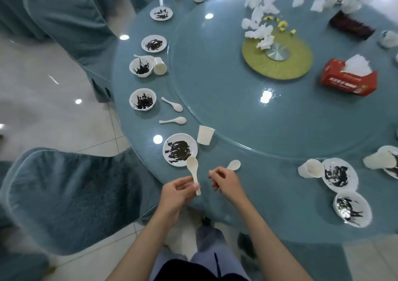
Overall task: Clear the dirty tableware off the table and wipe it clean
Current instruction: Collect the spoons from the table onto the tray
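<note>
By the table (269, 186) edge, left hand (177, 192) fingers hold 1 spoon (192, 167), right hand (226, 182) fingers another spoon (234, 165).

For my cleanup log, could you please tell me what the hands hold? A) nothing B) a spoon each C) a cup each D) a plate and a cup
B: the left hand pinches a spoon by its handle, and the right hand grips a second spoon.
</note>
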Tool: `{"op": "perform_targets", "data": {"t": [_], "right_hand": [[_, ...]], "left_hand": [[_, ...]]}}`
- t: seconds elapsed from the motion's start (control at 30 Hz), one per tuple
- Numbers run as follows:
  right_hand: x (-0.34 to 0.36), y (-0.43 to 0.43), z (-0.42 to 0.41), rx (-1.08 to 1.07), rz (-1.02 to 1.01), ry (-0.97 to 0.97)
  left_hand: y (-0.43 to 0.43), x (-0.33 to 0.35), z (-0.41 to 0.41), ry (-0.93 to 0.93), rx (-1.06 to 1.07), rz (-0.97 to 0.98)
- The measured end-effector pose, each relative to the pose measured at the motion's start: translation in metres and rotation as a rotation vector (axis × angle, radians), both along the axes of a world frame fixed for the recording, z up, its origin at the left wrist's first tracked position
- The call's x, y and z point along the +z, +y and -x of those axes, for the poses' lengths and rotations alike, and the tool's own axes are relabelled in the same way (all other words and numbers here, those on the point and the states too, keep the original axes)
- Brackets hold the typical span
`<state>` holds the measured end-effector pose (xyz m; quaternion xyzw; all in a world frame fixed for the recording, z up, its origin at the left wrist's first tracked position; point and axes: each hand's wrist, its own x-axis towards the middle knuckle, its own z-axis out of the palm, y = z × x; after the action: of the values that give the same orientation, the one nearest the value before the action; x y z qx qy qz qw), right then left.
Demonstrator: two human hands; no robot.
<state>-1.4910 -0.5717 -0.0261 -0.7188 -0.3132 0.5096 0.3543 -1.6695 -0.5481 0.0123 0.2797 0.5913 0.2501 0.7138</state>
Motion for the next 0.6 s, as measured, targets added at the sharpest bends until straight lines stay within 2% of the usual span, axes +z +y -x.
{"op": "perform_targets", "data": {"t": [0.13, 0.27, 0.47, 0.6], "right_hand": [[-0.043, 0.003, -0.043, -0.24, 0.187, -0.135], [-0.065, 0.007, -0.064, -0.393, 0.348, -0.267], [-0.071, 0.012, -0.07, -0.377, 0.352, -0.374], [-0.066, 0.014, -0.068, -0.386, 0.252, -0.285]], "left_hand": [[0.006, -0.007, -0.002, 0.06, 0.017, 0.027], [0.012, -0.005, -0.001, 0.083, -0.001, 0.05], [0.022, 0.0, 0.005, 0.122, -0.01, 0.044], [0.025, 0.001, 0.018, 0.126, 0.007, 0.029]]}}
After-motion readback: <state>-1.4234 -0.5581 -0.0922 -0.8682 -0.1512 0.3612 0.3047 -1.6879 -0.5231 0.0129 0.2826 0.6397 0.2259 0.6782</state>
